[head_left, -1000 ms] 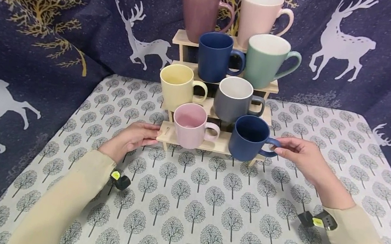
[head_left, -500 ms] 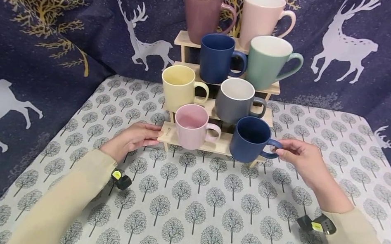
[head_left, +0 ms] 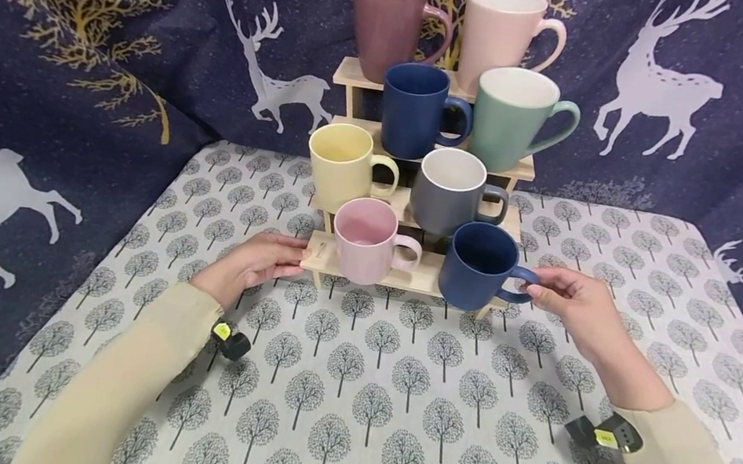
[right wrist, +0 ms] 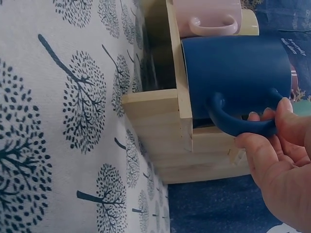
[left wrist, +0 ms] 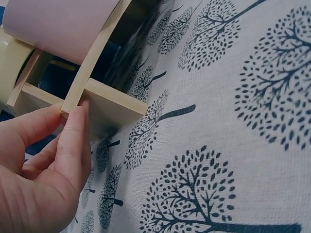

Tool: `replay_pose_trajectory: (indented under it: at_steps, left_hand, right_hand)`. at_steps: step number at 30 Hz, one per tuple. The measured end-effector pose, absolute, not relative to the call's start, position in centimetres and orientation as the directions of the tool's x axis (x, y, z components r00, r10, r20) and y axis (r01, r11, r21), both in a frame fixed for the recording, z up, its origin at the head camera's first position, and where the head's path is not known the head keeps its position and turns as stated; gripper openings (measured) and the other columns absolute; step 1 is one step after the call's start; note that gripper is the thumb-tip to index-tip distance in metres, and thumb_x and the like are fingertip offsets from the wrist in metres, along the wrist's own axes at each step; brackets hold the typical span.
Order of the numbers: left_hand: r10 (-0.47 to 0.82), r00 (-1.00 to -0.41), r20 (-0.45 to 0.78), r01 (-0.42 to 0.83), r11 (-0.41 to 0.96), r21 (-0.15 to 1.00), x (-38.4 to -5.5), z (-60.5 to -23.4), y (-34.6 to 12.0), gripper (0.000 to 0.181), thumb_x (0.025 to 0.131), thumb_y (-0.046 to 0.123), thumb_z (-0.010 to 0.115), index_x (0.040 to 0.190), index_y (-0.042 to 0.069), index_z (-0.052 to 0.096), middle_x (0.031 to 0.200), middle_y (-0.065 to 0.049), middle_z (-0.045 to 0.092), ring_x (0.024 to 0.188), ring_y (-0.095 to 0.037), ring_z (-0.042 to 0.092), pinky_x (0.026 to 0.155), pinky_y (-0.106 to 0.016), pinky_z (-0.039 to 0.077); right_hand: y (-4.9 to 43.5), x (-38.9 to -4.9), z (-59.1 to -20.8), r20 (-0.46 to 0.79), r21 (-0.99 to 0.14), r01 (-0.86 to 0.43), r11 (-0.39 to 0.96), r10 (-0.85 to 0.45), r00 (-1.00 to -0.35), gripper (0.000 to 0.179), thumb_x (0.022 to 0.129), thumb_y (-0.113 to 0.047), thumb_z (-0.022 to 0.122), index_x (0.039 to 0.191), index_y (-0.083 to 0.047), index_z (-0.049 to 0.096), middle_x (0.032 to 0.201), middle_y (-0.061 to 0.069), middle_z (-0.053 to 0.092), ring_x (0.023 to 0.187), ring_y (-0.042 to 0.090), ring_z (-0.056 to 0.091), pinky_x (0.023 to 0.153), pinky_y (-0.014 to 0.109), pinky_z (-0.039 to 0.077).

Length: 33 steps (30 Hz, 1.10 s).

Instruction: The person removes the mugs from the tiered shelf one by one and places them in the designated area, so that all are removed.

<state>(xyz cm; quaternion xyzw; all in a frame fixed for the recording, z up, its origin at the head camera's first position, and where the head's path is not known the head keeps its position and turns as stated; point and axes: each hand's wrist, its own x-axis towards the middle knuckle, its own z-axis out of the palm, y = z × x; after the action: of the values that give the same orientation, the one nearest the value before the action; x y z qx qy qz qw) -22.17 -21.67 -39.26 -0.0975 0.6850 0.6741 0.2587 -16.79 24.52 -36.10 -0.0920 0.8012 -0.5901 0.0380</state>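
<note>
No clear movement. Right hand (head_left: 572, 296) closely pinches the lower navy mug (head_left: 474, 277) by its handle (right wrist: 234, 124), on the bottom shelf (head_left: 424, 273); left hand (head_left: 260, 260) pinches the shelf's end. Probably rigid, breakable ceramic; handle suits best.

A pale, four-tiered wooden rack (head_left: 401, 204) is pinched at its lowest shelf's (head_left: 425, 276) left corner by the left hand (head_left: 261, 258). At that shelf's right end a plain navy mug (head_left: 471, 274) is stood upright — its handle (right wrist: 237, 126), pointed rightward, is pinched by the right hand (head_left: 574, 302).
</note>
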Motion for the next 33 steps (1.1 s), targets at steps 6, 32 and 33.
replay_pose_trajectory:
  at_steps: [6, 32, 33]
  left_hand:
    - [0.227, -0.845, -0.485, -0.485, 0.058, 0.872, -22.0, -39.2, -21.6, 0.054, 0.103, -0.001, 0.053, 0.152, -0.010, 0.032, 0.083, 0.007, 0.073, 0.079, -0.004, 0.073, 0.083, -0.011, 0.064]
    - [0.270, -0.837, -0.476, -0.487, 0.029, 0.873, -22.1, -39.2, -21.9, 0.057, 0.102, -0.001, 0.054, 0.153, -0.010, 0.029, 0.084, 0.005, 0.075, 0.081, -0.006, 0.074, 0.083, -0.012, 0.065]
    - [0.271, -0.838, -0.474, -0.485, 0.031, 0.874, -22.1, -39.2, -21.9, 0.058, 0.102, -0.001, 0.054, 0.153, -0.010, 0.028, 0.085, 0.006, 0.075, 0.081, -0.006, 0.074, 0.084, -0.012, 0.065]
  right_hand:
    - [25.1, -16.4, -36.3, 0.063, -0.947, -0.117, 0.301, -0.181, -0.981, 0.042, 0.095, 0.005, 0.065, 0.094, -0.037, 0.072, 0.089, -0.028, 0.073, 0.079, -0.006, 0.066, 0.073, 0.006, 0.058]
    - [29.5, -13.9, -35.2, 0.048, -0.972, -0.076, 0.224, -0.128, -0.991, 0.041, 0.097, 0.005, 0.063, 0.098, -0.034, 0.075, 0.089, -0.021, 0.076, 0.077, -0.004, 0.070, 0.073, 0.004, 0.060]
    - [29.7, -13.8, -35.1, 0.055, -0.978, -0.079, 0.195, -0.126, -0.990, 0.041, 0.096, 0.006, 0.063, 0.098, -0.033, 0.075, 0.089, -0.020, 0.077, 0.077, -0.003, 0.070, 0.073, 0.004, 0.060]
